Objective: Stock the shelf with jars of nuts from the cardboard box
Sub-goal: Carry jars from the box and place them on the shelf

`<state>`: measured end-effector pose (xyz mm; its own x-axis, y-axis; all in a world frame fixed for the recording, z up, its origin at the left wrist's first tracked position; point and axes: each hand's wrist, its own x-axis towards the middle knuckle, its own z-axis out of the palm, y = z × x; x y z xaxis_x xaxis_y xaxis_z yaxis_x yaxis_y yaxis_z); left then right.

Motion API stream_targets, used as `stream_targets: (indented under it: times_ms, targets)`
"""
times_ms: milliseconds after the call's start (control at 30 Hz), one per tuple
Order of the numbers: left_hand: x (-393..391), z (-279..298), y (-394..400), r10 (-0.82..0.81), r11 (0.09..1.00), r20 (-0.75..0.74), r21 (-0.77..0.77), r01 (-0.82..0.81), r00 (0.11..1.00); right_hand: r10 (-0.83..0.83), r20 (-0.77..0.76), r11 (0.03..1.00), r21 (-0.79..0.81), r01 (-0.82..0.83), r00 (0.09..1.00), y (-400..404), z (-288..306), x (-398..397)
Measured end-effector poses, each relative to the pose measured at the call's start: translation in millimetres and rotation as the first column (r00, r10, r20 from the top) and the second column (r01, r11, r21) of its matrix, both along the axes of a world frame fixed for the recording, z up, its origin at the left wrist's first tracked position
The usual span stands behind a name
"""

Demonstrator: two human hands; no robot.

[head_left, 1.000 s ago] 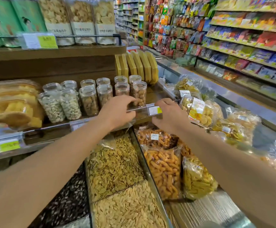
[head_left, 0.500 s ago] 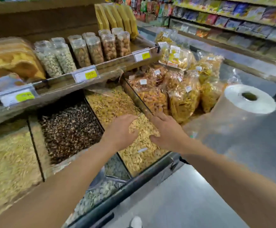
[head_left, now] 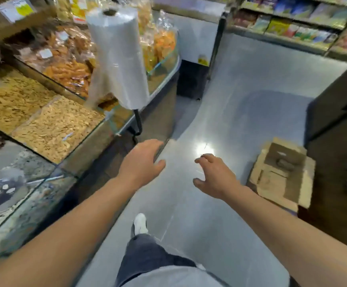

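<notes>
The box (head_left: 282,175) is sitting on the floor (head_left: 241,121) off to the right, plain brown cardboard, flaps hanging open, contents too blurry to tell. Left hand (head_left: 142,162) and right hand (head_left: 216,177) are hovering loose-fingered, gripping nothing.

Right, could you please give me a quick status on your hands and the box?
Left hand, right hand open, empty. Brown cardboard box on grey floor, right. Path unobstructed.
</notes>
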<state>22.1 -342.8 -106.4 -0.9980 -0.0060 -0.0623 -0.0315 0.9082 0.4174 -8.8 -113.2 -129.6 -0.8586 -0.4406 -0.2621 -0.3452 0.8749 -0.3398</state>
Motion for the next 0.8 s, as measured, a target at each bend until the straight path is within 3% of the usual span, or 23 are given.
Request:
stream_targets:
  times_ms: [233,500,800]
  targets:
    - [-33.3,-18.3,188.7,-0.321,0.947,-0.010,0.026,0.321,0.947,-0.318,0.017,0.944,0.094,0.315,0.948,193.9,-11.6,31.8]
    - [-103.1,-36.5,360.7,-0.624,0.780,0.040,-0.037,0.625,0.781,-0.551,0.025,0.819,0.207,0.535,0.834,350.0,-27.6,10.6]
    - [-226.3,-84.1,505.2,-0.674,0.735,0.113,0.010,0.678,0.730,-0.714,0.088,0.697,0.194,0.691,0.695,475.6,-49.1,-61.6]
